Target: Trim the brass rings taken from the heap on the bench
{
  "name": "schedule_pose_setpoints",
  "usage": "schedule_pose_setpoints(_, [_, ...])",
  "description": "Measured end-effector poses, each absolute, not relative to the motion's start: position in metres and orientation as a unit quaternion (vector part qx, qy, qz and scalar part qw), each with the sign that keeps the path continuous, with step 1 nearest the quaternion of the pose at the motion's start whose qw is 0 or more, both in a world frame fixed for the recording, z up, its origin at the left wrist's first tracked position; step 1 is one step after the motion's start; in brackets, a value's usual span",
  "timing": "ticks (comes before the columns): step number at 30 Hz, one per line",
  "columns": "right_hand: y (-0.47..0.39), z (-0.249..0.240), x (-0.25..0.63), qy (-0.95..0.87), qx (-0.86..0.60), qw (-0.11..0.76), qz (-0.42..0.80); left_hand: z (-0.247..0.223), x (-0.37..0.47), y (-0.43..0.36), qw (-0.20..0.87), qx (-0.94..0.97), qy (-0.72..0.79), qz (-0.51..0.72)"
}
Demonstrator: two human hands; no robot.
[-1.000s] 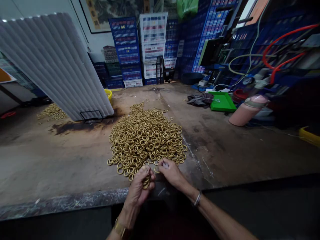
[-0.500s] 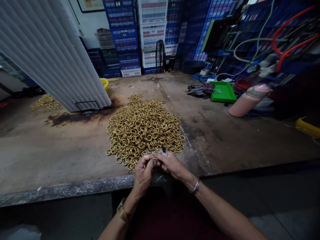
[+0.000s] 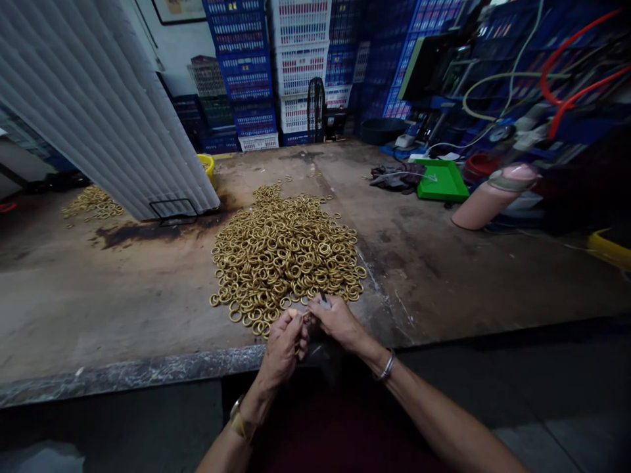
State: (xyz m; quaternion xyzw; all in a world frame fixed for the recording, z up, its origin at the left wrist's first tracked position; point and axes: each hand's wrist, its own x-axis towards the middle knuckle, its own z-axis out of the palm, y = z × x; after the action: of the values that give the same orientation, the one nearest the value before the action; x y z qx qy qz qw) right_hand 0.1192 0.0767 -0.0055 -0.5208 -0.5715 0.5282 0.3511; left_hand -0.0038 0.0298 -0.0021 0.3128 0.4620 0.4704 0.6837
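My left hand (image 3: 284, 343) is closed at the table's front edge, its thumb and fingers pinching a brass-coloured ring (image 3: 306, 315), mostly hidden by the fingertips. Close beside it, my right hand (image 3: 341, 323) is closed around a small grey tool with a black end (image 3: 325, 301); its working tip is hidden, so its kind is unclear. The right fingertips meet the ring's side. Just beyond both hands lies a broad heap of similar rings (image 3: 288, 246), with a few loose ones around it.
A tall ribbed pale panel (image 3: 148, 131) stands on the worn table (image 3: 162, 309) at left, near a smaller ring pile (image 3: 93, 202) and a yellow tub (image 3: 207, 165). At right are a green tray (image 3: 442, 180), dark gloves (image 3: 399, 177) and a pink bottle (image 3: 493, 199). Stacked crates (image 3: 249, 72) stand behind.
My left hand has rolled over, showing more of its back and curled fingers, and the ring has turned with it. My right hand stays nearly in place, with the tool tilted slightly lower.
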Motion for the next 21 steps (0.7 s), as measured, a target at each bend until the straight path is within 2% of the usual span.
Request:
schedule_pose_setpoints(4, [0.075,-0.011,0.123,-0.631,-0.555,0.342,0.420,-0.002,-0.004,0.030,0.684,0.294,0.451,0.492])
schedule_pose_setpoints(8, [0.067,-0.012,0.126,-0.757,-0.513,0.267,0.303,-0.005,-0.003,0.031,0.659,0.317,0.464,0.499])
schedule_pose_setpoints(16, [0.064,-0.003,0.122,-0.805,-0.518,0.134,0.257,-0.012,-0.004,0.031,0.622,0.354,0.506,0.481])
schedule_pose_setpoints(21, [0.073,-0.004,0.126,-0.790,-0.578,0.070,0.192,-0.005,-0.009,0.024,0.658,0.333,0.473,0.483])
